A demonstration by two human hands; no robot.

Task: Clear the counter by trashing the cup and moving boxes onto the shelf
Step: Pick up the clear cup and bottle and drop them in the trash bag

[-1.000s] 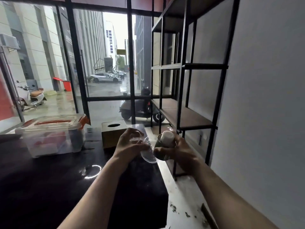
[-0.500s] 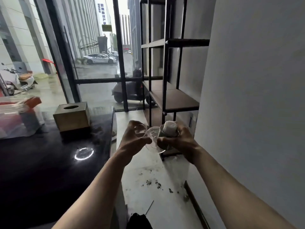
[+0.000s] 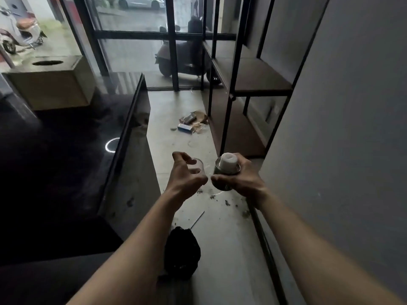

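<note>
My right hand grips a clear plastic cup with dark liquid and a crumpled white paper wad in its mouth. My left hand holds a clear plastic lid just left of the cup, a small gap between them. Both hands hover over the concrete floor beside the black counter. A tan tissue box stands on the counter at the far left. The black metal shelf with brown boards stands against the right wall.
A black bag lies on the floor below my arms. Scattered litter and small cartons lie near the shelf foot. Glass wall with black frames ahead; a scooter is parked outside. Grey wall close on the right.
The view has swung right and down from the counter to the floor. The lid has come off the cup; my left hand holds it slightly apart. The clear storage box is out of view.
</note>
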